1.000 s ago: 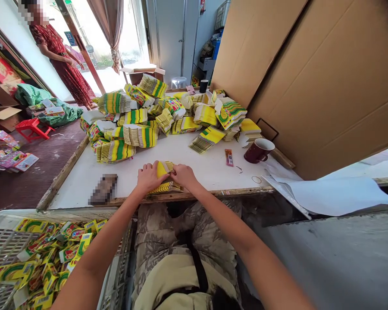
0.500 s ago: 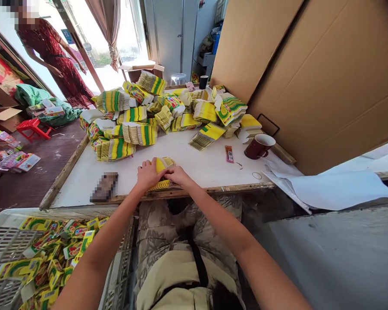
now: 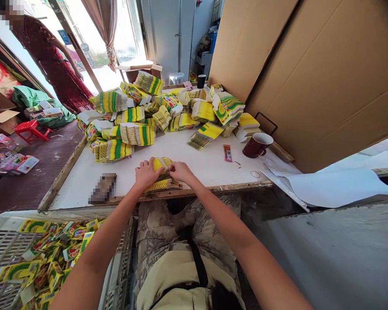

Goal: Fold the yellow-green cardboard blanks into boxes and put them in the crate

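Note:
At the table's near edge, my left hand (image 3: 148, 173) is wrapped around a yellow carton (image 3: 158, 163) with pale cardboard flaps. The fingers of my right hand (image 3: 182, 172) are pinched together at the carton's right end; what exactly lies between the fingertips is too small to tell. Just below both hands, a row of flat yellow cartons (image 3: 163, 185) lies along the wooden edge. Farther back, a large heap of bundled yellow and green flat cartons (image 3: 137, 133) covers the table, and one fanned bundle (image 3: 205, 135) lies apart, nearer to me.
A dark red mug (image 3: 257, 145), a small orange packet (image 3: 227, 153) and a rubber band (image 3: 255, 174) are to the right. At the left lies a blurred dark phone-like object (image 3: 102, 188). A white crate (image 3: 6, 241) holds folded cartons. Large cardboard sheets (image 3: 326, 77) stand right. A person (image 3: 51, 56) stands beyond.
My right hand has drawn slightly right, away from my left thumb, and stays at the carton's end. The person in the background has shifted left.

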`<state>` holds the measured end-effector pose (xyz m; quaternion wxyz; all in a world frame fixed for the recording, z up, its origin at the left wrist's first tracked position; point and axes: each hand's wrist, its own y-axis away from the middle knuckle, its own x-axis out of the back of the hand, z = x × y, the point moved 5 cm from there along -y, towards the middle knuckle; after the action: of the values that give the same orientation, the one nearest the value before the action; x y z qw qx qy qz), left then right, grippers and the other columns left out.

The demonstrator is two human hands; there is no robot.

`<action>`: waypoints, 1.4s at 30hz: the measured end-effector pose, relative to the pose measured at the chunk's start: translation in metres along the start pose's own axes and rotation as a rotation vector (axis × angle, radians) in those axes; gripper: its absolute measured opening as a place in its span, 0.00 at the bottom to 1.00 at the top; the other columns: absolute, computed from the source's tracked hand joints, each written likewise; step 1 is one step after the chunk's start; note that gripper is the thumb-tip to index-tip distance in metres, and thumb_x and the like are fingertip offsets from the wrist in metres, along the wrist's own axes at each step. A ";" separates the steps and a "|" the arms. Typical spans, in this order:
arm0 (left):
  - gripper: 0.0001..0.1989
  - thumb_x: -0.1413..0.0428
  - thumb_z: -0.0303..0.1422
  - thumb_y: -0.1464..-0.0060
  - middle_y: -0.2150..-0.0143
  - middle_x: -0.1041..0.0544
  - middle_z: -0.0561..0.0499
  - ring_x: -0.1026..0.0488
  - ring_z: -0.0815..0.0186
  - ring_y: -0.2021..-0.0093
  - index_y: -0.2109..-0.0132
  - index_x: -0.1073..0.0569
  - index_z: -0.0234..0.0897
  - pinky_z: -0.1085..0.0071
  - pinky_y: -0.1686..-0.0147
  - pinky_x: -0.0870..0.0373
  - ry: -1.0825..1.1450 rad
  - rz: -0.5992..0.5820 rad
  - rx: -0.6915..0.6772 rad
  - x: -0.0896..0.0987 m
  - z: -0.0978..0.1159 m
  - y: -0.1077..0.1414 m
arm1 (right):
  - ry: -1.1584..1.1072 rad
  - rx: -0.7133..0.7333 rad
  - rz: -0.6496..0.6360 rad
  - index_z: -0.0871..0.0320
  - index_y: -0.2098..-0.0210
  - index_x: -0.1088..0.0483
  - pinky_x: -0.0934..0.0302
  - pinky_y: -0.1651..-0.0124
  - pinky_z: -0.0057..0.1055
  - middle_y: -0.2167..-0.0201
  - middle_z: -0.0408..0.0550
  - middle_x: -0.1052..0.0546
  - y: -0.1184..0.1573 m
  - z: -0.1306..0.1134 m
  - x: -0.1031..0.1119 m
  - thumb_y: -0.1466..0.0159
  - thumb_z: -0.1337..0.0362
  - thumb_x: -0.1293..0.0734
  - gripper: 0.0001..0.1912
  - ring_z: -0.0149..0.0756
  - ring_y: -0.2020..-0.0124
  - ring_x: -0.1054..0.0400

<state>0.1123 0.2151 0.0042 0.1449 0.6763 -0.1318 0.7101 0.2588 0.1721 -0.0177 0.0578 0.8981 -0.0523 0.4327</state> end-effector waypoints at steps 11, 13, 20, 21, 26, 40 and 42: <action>0.36 0.60 0.57 0.39 0.43 0.30 0.36 0.35 0.47 0.43 0.34 0.43 0.38 0.54 0.49 0.37 0.022 -0.035 0.004 0.002 -0.001 0.000 | -0.115 0.269 -0.214 0.60 0.70 0.25 0.43 0.68 0.24 0.74 0.40 0.24 0.016 0.015 0.003 0.42 0.67 0.33 0.04 0.29 0.72 0.33; 0.36 0.60 0.57 0.39 0.43 0.30 0.36 0.35 0.47 0.43 0.34 0.43 0.38 0.54 0.49 0.37 0.015 -0.030 0.002 0.002 0.000 0.000 | -0.129 0.315 -0.278 0.60 0.72 0.25 0.43 0.70 0.24 0.77 0.38 0.26 0.023 0.018 0.001 0.41 0.63 0.32 0.06 0.28 0.74 0.34; 0.35 0.58 0.56 0.39 0.44 0.29 0.36 0.34 0.47 0.44 0.35 0.42 0.37 0.55 0.50 0.37 -0.012 0.022 -0.014 0.003 0.002 0.004 | -0.032 0.245 0.023 0.58 0.49 0.28 0.39 0.59 0.28 0.57 0.50 0.24 0.021 0.018 0.007 0.32 0.67 0.40 0.15 0.33 0.63 0.31; 0.35 0.59 0.56 0.39 0.44 0.29 0.36 0.34 0.47 0.44 0.35 0.42 0.37 0.55 0.50 0.37 -0.016 0.020 -0.012 0.003 0.002 0.004 | -0.004 0.234 0.064 0.58 0.47 0.28 0.40 0.57 0.29 0.55 0.51 0.25 0.021 0.018 0.006 0.32 0.68 0.40 0.16 0.34 0.61 0.31; 0.34 0.58 0.56 0.39 0.45 0.29 0.35 0.34 0.47 0.44 0.35 0.42 0.37 0.56 0.50 0.37 -0.019 0.021 -0.013 0.003 0.002 0.004 | 0.133 0.235 0.147 0.56 0.54 0.24 0.41 0.55 0.30 0.54 0.52 0.27 0.026 0.014 0.004 0.30 0.66 0.41 0.14 0.38 0.54 0.33; 0.36 0.58 0.56 0.39 0.43 0.30 0.35 0.35 0.47 0.43 0.34 0.44 0.37 0.56 0.49 0.38 -0.009 -0.001 0.002 0.003 0.002 0.005 | 0.284 0.187 0.111 0.60 0.55 0.27 0.41 0.56 0.31 0.57 0.56 0.23 0.010 -0.001 0.001 0.34 0.65 0.38 0.11 0.41 0.56 0.30; 0.36 0.59 0.57 0.39 0.44 0.30 0.35 0.35 0.47 0.43 0.34 0.43 0.36 0.56 0.49 0.38 -0.005 0.010 -0.013 0.003 0.002 0.005 | 0.277 0.135 0.112 0.62 0.53 0.28 0.41 0.57 0.31 0.56 0.58 0.23 0.005 -0.002 -0.002 0.34 0.64 0.38 0.13 0.42 0.57 0.29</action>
<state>0.1119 0.2096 0.0077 0.1454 0.6766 -0.1401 0.7081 0.2548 0.1671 -0.0177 -0.0204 0.8274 -0.0645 0.5575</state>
